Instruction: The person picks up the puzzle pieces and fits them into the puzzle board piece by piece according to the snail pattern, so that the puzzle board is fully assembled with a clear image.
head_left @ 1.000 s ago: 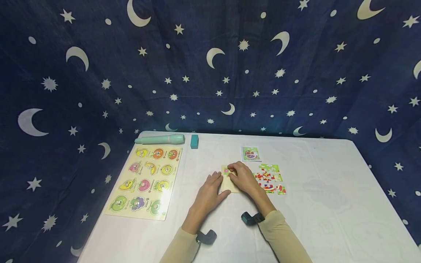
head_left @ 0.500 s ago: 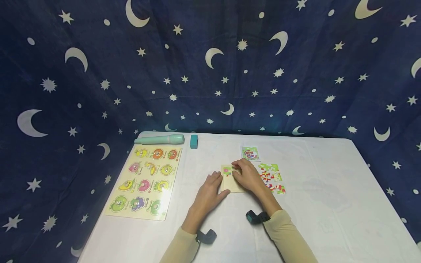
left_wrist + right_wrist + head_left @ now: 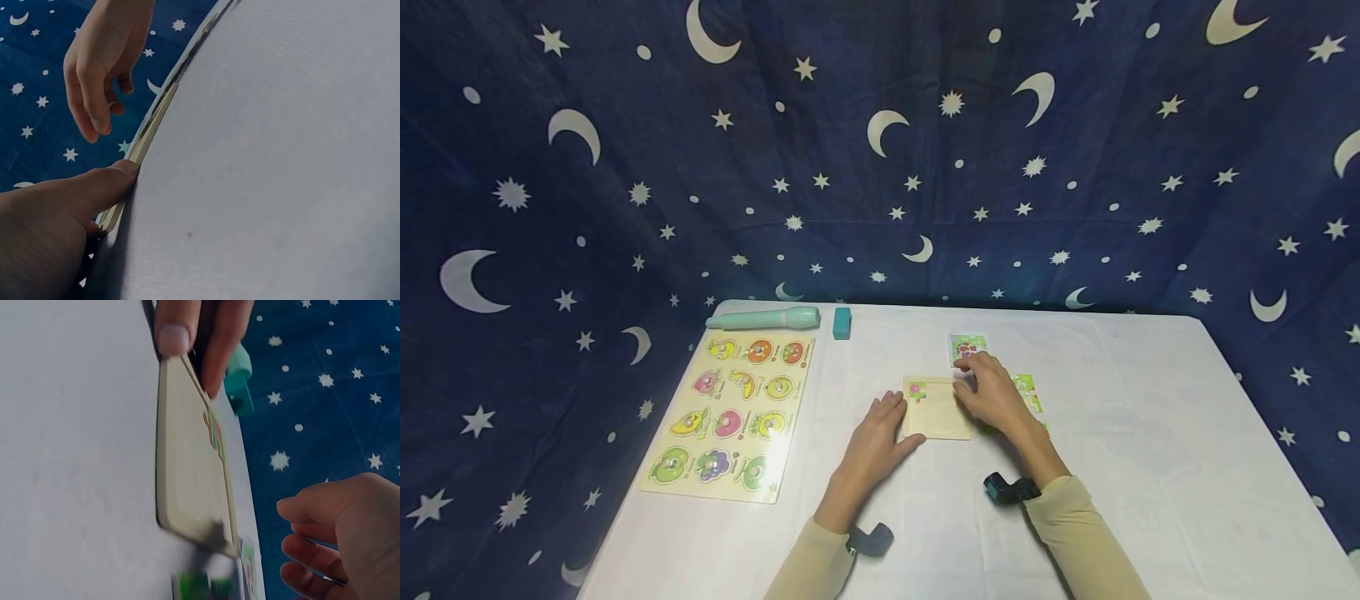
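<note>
A pale wooden puzzle tray lies flat on the table, with a green and pink puzzle piece in its far left corner. My left hand steadies the tray, fingers straight along the left edge and thumb at the near edge; the left wrist view shows the thumb against the rim. Over the tray's right edge hovers my right hand, fingers loosely bent. In the right wrist view its fingertips are apart with nothing between them. Beneath this hand, partly hidden, are several loose puzzle pieces.
Behind the tray lies a small picture card, partly covered by the right hand. At left is a large fruit peg board. A mint-green stick-shaped object and a teal block lie near the far edge.
My right hand has drawn away from the puzzle piece in the tray's corner and moved right, toward the loose pieces. The left hand stays at the tray's edge.
</note>
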`<action>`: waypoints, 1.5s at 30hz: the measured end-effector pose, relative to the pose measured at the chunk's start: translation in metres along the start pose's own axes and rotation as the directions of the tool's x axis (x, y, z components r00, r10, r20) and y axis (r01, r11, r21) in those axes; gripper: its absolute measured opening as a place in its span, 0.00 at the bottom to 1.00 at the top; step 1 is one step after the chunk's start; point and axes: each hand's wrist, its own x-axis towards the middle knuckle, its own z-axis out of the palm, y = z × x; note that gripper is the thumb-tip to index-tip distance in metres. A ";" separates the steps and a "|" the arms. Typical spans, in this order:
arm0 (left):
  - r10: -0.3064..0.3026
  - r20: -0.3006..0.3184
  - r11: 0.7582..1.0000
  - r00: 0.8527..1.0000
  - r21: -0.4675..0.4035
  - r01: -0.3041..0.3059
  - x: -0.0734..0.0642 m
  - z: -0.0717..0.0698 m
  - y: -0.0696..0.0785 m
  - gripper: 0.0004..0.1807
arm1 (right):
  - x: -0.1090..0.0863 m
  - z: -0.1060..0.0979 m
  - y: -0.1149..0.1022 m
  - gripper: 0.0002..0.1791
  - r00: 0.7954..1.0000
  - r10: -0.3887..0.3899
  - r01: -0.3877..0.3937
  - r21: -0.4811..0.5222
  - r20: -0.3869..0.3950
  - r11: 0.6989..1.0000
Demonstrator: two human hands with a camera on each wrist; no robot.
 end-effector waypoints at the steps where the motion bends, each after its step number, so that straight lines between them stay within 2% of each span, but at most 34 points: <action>1: -0.002 0.000 1.000 1.000 -0.001 0.002 0.000 0.000 0.000 0.37 | 0.000 -0.002 0.002 0.20 1.000 0.002 -0.002 -0.005 -0.001 1.000; 12: -0.018 0.002 1.000 1.000 -0.019 0.018 -0.001 -0.002 0.002 0.37 | -0.005 -0.021 0.023 0.23 0.997 0.082 -0.081 -0.033 0.014 0.996; 18: -0.015 -0.014 1.000 1.000 0.012 0.015 -0.001 0.001 0.001 0.37 | -0.009 -0.029 0.035 0.25 0.988 0.148 -0.147 -0.033 0.042 0.989; 24: -0.018 -0.010 1.000 1.000 0.001 0.018 -0.001 0.002 0.001 0.38 | -0.011 -0.034 0.050 0.26 0.978 0.198 -0.196 -0.046 0.061 0.980; 37: -0.003 -0.035 1.000 0.999 -0.003 0.003 -0.001 0.001 0.002 0.37 | -0.014 -0.036 0.068 0.23 0.977 0.202 -0.195 -0.090 0.073 0.977; 45: -0.013 -0.022 1.000 1.000 -0.015 0.013 -0.001 0.000 0.002 0.37 | -0.012 -0.037 0.073 0.21 0.975 0.188 -0.174 -0.126 0.115 0.977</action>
